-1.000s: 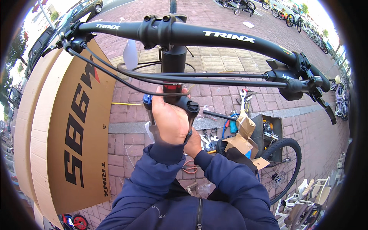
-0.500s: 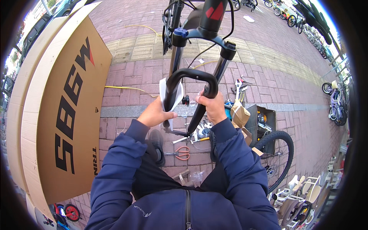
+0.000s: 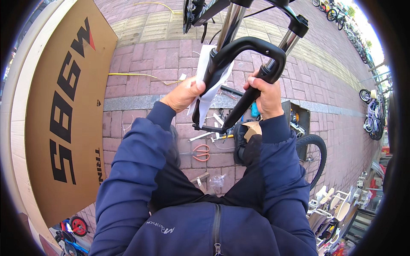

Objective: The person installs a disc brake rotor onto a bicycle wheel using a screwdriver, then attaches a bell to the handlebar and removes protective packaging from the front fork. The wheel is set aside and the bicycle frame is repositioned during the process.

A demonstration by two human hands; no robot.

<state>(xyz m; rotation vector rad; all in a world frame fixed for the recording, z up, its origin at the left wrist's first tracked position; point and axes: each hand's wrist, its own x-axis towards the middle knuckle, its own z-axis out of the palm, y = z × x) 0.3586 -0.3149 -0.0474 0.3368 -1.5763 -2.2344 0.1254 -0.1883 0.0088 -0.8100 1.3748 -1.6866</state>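
A black bicycle suspension fork with bright stanchions leans in front of me, joined to a bike frame at the top. A white wrapping sheet is partly around its left leg. My left hand is closed on that sheet against the leg, thumb in front, most fingers hidden behind. Around the upper part of the right leg, just below the arch, my right hand is wrapped. A thin black bar spans the leg ends at the bottom.
Between my feet lie scissors with orange handles, a wrench and other tools. A large cardboard box stands at left. At right are a toolbox, a black tyre and white child seats. Parked bikes stand farther off.
The fork has swung to the right and leans more, and both hands have gone with it, still holding on. My view has shifted, cutting off the fork's top.
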